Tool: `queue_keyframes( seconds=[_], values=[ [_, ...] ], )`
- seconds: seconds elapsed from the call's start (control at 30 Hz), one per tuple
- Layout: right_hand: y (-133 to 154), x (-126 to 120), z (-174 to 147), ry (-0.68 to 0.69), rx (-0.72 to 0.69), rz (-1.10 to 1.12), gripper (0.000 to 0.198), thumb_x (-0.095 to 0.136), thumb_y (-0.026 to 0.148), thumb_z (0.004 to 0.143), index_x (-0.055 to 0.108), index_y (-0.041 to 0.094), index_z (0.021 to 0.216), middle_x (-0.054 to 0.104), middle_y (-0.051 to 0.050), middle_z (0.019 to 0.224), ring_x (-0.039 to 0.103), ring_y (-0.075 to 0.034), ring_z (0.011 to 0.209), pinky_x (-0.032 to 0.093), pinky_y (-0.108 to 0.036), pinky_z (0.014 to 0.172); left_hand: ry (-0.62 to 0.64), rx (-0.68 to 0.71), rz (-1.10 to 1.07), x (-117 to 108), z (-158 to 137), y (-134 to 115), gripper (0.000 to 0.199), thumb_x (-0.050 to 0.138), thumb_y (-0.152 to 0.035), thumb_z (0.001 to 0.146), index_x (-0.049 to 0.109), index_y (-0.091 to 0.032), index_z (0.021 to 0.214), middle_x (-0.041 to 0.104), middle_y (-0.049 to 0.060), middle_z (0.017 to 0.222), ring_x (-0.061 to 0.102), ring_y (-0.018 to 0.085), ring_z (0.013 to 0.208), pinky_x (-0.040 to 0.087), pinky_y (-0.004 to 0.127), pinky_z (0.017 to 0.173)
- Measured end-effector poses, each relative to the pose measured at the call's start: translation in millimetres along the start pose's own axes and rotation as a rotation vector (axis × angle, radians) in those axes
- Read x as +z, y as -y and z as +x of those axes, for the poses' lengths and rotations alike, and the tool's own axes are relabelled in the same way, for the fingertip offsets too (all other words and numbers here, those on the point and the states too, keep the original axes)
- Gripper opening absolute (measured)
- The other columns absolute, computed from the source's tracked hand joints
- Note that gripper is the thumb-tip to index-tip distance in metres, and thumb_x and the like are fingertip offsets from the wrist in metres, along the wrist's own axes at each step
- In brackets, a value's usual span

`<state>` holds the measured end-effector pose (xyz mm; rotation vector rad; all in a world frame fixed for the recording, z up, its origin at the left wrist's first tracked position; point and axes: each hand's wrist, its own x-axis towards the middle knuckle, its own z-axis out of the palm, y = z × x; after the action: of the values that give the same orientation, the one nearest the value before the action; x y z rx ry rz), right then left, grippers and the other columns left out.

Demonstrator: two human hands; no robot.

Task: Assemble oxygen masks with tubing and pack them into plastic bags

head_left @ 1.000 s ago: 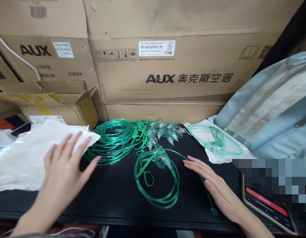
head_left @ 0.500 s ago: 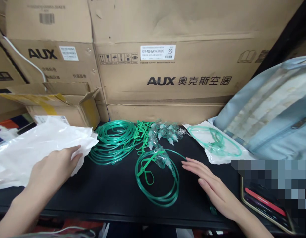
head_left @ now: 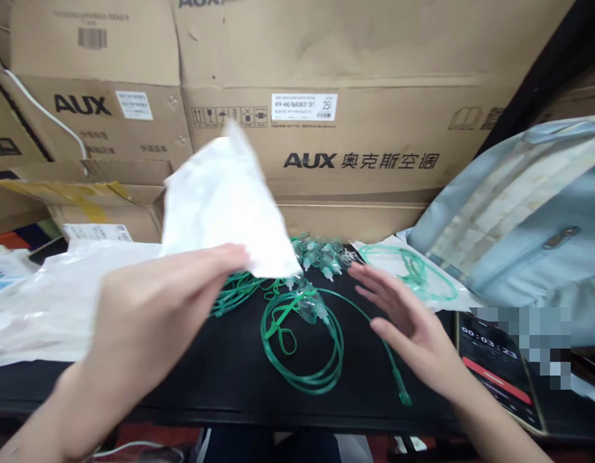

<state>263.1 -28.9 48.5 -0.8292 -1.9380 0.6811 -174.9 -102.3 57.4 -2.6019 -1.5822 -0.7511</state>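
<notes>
My left hand (head_left: 167,302), blurred by motion, is closed on a white plastic bag (head_left: 225,206) raised above the table. Fingers apart, my right hand (head_left: 398,315) hovers over the table at the right, holding nothing. Between my hands lies a coil of green tubing (head_left: 302,386) with a small clear mask (head_left: 307,307) and a green strap on it. One tube end with a green connector (head_left: 402,391) runs out below my right hand. Behind, several clear masks (head_left: 321,254) sit in a cluster. More coiled green tubing (head_left: 237,292) is partly hidden by the bag and my left hand.
More white bags (head_left: 47,302) lie at the left beside an open carton (head_left: 105,206). Another mask set (head_left: 417,276) rests on a white bag at the right. A phone (head_left: 500,366) and a light blue backpack (head_left: 533,212) are at the right. Large cardboard boxes (head_left: 374,51) stand behind.
My left hand has lifted a white bag from the pile and carried it up and to the right. My right hand has risen slightly with its fingers more spread, uncovering the tube's end.
</notes>
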Motion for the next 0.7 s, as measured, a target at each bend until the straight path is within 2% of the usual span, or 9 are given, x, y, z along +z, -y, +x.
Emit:
queue_keyframes(
  seconds=[0.07, 0.13, 0.23, 0.3, 0.4, 0.47, 0.57, 0.63, 0.7],
  values=[
    [7, 4, 13, -0.085, 0.089, 0.237, 0.062, 0.050, 0.048, 0.081, 0.021, 0.037, 0.135, 0.029, -0.008, 0.142, 0.044, -0.026, 0.120, 0.045, -0.044, 0.090, 0.018, 0.125, -0.066, 23, 41, -30, 0.024, 0.053, -0.029, 0.081, 0.065, -0.023, 0.101, 0.070, 0.006, 0.095, 0.064, 0.023, 0.092, 0.047, 0.034, 0.082],
    [8, 7, 22, -0.191, 0.238, 0.361, 0.073, 0.053, 0.050, 0.078, 0.012, 0.037, 0.137, 0.027, -0.010, 0.142, 0.050, -0.025, 0.114, 0.050, -0.042, 0.084, 0.039, 0.270, -0.147, 49, 90, -65, 0.022, 0.054, -0.027, 0.081, 0.066, -0.024, 0.098, 0.070, 0.005, 0.096, 0.064, 0.021, 0.093, 0.048, 0.033, 0.084],
    [-2, 8, 21, -0.343, 0.408, 0.429, 0.092, 0.067, 0.037, 0.069, 0.006, 0.034, 0.139, 0.047, -0.009, 0.125, 0.059, -0.020, 0.098, 0.056, -0.036, 0.073, 0.093, 0.496, -0.280, 83, 149, -109, 0.020, 0.052, -0.021, 0.083, 0.067, -0.023, 0.095, 0.070, 0.004, 0.097, 0.063, 0.018, 0.096, 0.047, 0.030, 0.087],
    [-13, 6, 11, -0.400, 0.469, 0.440, 0.097, 0.071, 0.030, 0.064, 0.010, 0.030, 0.139, 0.057, -0.005, 0.103, 0.061, -0.018, 0.085, 0.057, -0.033, 0.064, 0.167, 0.636, -0.359, 97, 168, -123, 0.022, 0.048, -0.017, 0.085, 0.068, -0.019, 0.094, 0.069, 0.006, 0.100, 0.061, 0.016, 0.100, 0.046, 0.027, 0.090],
    [-27, 1, -9, -0.429, 0.527, 0.360, 0.092, 0.070, 0.032, 0.065, 0.015, 0.028, 0.139, 0.057, -0.003, 0.091, 0.061, -0.017, 0.074, 0.057, -0.034, 0.059, 0.242, 0.654, -0.430, 107, 176, -123, 0.028, 0.043, -0.012, 0.087, 0.063, -0.015, 0.105, 0.065, 0.007, 0.110, 0.057, 0.013, 0.107, 0.043, 0.024, 0.094],
    [-31, -4, -19, -0.404, 0.494, 0.162, 0.078, 0.068, 0.035, 0.067, 0.029, 0.026, 0.134, 0.055, -0.007, 0.099, 0.061, -0.019, 0.080, 0.056, -0.038, 0.065, 0.193, 0.629, -0.446, 108, 177, -119, 0.029, 0.042, -0.008, 0.085, 0.063, -0.015, 0.104, 0.065, 0.007, 0.109, 0.058, 0.013, 0.105, 0.045, 0.024, 0.091],
    [-22, -15, -21, -0.329, 0.249, -0.269, 0.041, 0.057, 0.035, 0.077, 0.052, 0.025, 0.116, 0.049, -0.009, 0.115, 0.053, -0.024, 0.104, 0.048, -0.043, 0.086, 0.078, 0.687, -0.471, 107, 184, -120, 0.027, 0.044, -0.005, 0.083, 0.068, -0.016, 0.092, 0.069, 0.007, 0.099, 0.062, 0.014, 0.098, 0.049, 0.025, 0.087],
    [-12, -23, -12, -0.199, 0.052, -0.461, 0.032, 0.048, 0.032, 0.085, 0.053, 0.027, 0.116, 0.047, -0.008, 0.124, 0.041, -0.024, 0.119, 0.034, -0.046, 0.100, 0.041, 0.785, -0.476, 105, 191, -126, 0.026, 0.045, -0.004, 0.082, 0.068, -0.015, 0.085, 0.071, 0.008, 0.094, 0.063, 0.015, 0.096, 0.049, 0.025, 0.086],
    [-6, -28, 2, 0.005, -0.054, -0.535, 0.041, 0.047, 0.033, 0.086, 0.044, 0.028, 0.126, 0.034, -0.006, 0.139, 0.025, -0.024, 0.131, 0.022, -0.048, 0.106, 0.017, 0.883, -0.460, 105, 198, -132, 0.025, 0.045, -0.003, 0.082, 0.068, -0.013, 0.082, 0.071, 0.008, 0.092, 0.063, 0.016, 0.096, 0.048, 0.026, 0.088]
  ],
)
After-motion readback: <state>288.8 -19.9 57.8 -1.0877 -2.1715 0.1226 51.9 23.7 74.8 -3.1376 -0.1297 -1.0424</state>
